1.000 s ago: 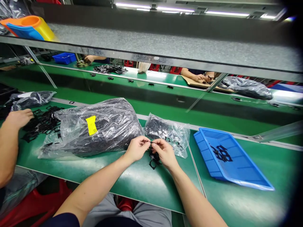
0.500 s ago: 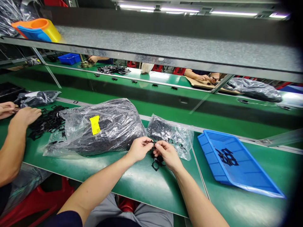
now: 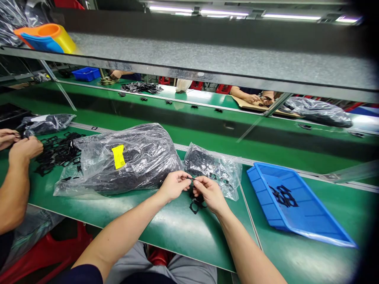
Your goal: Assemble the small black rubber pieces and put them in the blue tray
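Observation:
My left hand (image 3: 175, 185) and my right hand (image 3: 209, 192) meet over the green bench, each in a pinch. Between their fingertips is a small black part (image 3: 192, 178), mostly covered by the fingers, so its full shape is hidden. Just below lie loose black ring-shaped pieces (image 3: 194, 207), partly under my right hand. Behind my hands sits a small clear bag (image 3: 220, 167) of black and ring-shaped parts. A large clear bag (image 3: 142, 157) packed with dark parts and bearing a yellow label (image 3: 119, 157) lies close to my left hand.
A blue bin (image 3: 314, 213) with several black ring pieces stands at the right. At the left, a co-worker's hands (image 3: 25, 148) work beside a heap of black parts (image 3: 60, 152). A grey shelf (image 3: 207, 51) spans overhead. Other people's hands (image 3: 257, 98) show across the bench.
My hands stay almost in place, with only a slight shift of the fingers on the black part. The co-worker's hand at the left has moved a little further left.

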Tool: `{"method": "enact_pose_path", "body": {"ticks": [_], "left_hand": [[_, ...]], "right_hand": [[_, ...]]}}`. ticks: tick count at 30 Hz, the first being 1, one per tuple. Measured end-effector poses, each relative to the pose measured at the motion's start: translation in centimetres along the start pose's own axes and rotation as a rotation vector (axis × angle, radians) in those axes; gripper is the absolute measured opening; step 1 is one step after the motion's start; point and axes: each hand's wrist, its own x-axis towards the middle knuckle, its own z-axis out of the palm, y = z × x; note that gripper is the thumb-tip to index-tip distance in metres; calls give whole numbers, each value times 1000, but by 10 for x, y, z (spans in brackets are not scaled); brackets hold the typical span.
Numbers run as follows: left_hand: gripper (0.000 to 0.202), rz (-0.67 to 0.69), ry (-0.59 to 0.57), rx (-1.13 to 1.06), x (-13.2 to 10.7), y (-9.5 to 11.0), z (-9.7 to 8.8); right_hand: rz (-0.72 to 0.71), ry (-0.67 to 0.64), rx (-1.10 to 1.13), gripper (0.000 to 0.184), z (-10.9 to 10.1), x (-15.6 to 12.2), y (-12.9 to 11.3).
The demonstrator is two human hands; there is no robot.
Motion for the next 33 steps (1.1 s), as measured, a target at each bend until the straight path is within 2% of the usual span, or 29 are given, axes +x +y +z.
{"method": "enact_pose_path", "body": {"ticks": [33], "left_hand": [[26,30,-28,28,1,-3,-1]], "right_hand": [[-67,59,-65,35,-7,1,-5]]}}
